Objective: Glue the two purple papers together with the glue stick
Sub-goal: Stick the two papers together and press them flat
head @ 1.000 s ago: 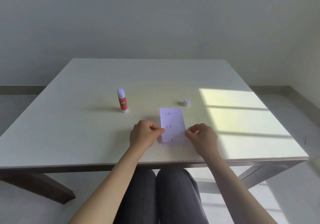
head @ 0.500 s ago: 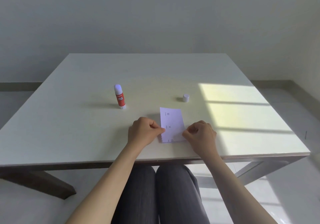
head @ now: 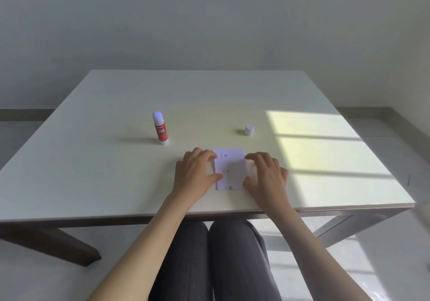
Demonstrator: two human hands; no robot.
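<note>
The pale purple papers (head: 230, 169) lie stacked flat on the white table (head: 116, 161) near its front edge, with small marks along the left side; a sliver of the lower sheet shows at the left edge. My left hand (head: 197, 175) rests spread on the stack's left edge, fingers apart. On the right edge my right hand (head: 265, 176) lies the same way, fingers apart and flat. The red glue stick (head: 160, 128) stands upright and uncapped, back left of the papers. Its white cap (head: 249, 130) sits apart, back right of them.
A sunlit patch with window-bar shadows covers the table's right side (head: 325, 151). My knees in dark trousers (head: 214, 254) are under the front edge. A grey wall stands behind the table.
Both hands were pinching the papers' near corners; now the fingers have opened and lie flat along the stack's two sides. The papers look squared up on each other.
</note>
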